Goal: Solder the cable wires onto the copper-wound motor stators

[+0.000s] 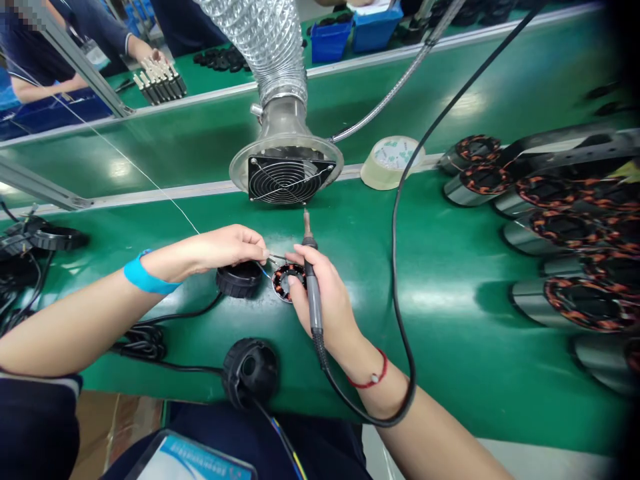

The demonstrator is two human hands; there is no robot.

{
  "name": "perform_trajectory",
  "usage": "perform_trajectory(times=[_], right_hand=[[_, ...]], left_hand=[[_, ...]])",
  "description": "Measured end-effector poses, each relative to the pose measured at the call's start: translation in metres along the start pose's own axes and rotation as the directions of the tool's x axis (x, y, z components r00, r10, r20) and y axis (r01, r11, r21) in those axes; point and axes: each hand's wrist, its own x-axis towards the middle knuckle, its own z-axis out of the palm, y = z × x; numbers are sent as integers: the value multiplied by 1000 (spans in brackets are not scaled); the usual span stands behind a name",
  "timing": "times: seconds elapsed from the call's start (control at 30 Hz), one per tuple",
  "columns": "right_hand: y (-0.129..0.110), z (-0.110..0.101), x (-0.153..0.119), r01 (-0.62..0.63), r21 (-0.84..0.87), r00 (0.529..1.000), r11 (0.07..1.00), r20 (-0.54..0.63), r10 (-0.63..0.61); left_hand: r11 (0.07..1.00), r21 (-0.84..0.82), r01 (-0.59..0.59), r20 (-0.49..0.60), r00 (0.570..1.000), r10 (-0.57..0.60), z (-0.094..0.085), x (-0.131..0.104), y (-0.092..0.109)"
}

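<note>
Green workbench (450,360) fills most of the view, with a foil duct (265,40) dropping to a fume hood (285,127) whose fan grille (285,180) faces the worker. Rows of wound motor stators (565,307) stand along the right, and a tape roll (377,170) sits beside the hood.

Both forearms reach in from the near edge and converge below the fan. The left hand (237,247) comes across from the left, wrist low, thumb and finger pinched narrow on thin leads (265,270). The right hand (325,300) curls around a soldering iron (313,297), its tip slanting up and away toward the grille, while the thumb rests on a single small stator (279,287).

That stator lies on the bench between the hands, just beside a black round cap (239,281); another cap (250,370) is near the bench edge. Judging by the raised tip, the step in hand seems to be placing leads at the windings rather than soldering. Such a join would call for steadying the stator and keeping the pinched ends still before the tip turns down.
</note>
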Motion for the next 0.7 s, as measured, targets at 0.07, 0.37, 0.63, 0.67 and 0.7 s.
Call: perform_trajectory(times=[0.07, 0.37, 0.63, 0.67, 0.7], right_hand=[[-2, -1, 0, 19, -19, 1000, 1000, -13, -19], [-6, -3, -2, 60, -87, 997, 994, -52, -65], [-16, 14, -9, 131, -251, 990, 959, 87, -113], [-15, 15, -9, 121, -254, 991, 960, 87, -101], [-14, 15, -8, 115, -251, 992, 961, 81, -98]], left_hand=[[998, -60, 12, -36, 999, -14, 1, 1, -1], [999, -52, -14, -18, 1000, 14, 4, 6, -2], [1000, -12, 26, 168, 986, -23, -11, -2, -19], [1000, -18, 20, 143, 990, -17, -7, -2, -22], [999, -30, 14, 112, 994, -11, -3, -1, -23]])
